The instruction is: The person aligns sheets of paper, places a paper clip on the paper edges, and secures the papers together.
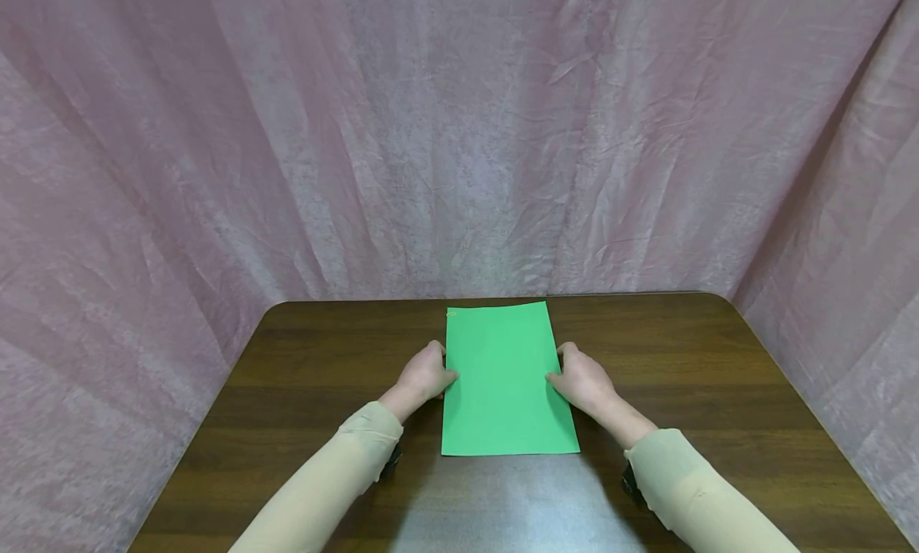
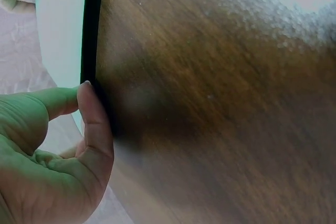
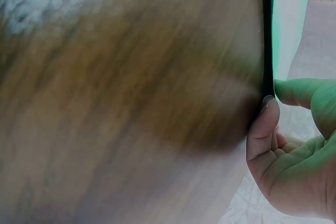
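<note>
A green paper sheet lies flat on the dark wooden table.

Desk: dark wood-grain top, smooth, semi-gloss, with a pale sheen near the front edge. Sheet: green paper, matt, flat, uncreased. Backdrop: pink cloth, crinkled, faintly lustrous; sleeves: beige knit fabric, matt.

Even soft light; blurred wrist views
</note>
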A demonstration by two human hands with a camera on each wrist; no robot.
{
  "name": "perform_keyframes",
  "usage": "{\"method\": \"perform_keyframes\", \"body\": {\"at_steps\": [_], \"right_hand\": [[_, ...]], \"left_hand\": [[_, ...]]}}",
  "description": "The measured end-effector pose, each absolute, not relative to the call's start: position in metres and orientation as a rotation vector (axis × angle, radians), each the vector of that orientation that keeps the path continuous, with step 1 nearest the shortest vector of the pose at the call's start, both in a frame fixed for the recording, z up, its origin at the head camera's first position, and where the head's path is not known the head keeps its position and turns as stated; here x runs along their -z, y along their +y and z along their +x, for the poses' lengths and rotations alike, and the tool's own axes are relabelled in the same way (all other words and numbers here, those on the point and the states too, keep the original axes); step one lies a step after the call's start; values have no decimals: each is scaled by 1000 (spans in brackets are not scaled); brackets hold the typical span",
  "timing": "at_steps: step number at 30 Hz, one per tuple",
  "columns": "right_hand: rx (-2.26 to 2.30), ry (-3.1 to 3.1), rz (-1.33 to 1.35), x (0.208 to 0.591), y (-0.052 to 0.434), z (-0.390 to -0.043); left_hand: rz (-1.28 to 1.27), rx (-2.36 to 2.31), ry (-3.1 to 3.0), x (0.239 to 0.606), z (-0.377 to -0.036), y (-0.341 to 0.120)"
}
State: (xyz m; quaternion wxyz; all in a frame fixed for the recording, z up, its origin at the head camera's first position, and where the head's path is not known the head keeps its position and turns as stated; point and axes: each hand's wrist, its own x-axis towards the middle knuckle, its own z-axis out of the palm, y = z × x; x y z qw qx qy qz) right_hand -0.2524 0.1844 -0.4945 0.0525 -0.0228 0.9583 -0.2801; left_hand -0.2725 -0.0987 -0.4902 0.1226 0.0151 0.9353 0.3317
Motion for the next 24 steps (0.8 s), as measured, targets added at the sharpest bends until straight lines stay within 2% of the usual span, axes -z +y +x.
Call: {"method": "perform_keyframes", "body": {"at_steps": [24], "right_hand": [[874, 2951, -3, 498, 191, -251]], "left_hand": [[31, -873, 2839, 502, -274, -112]]}}
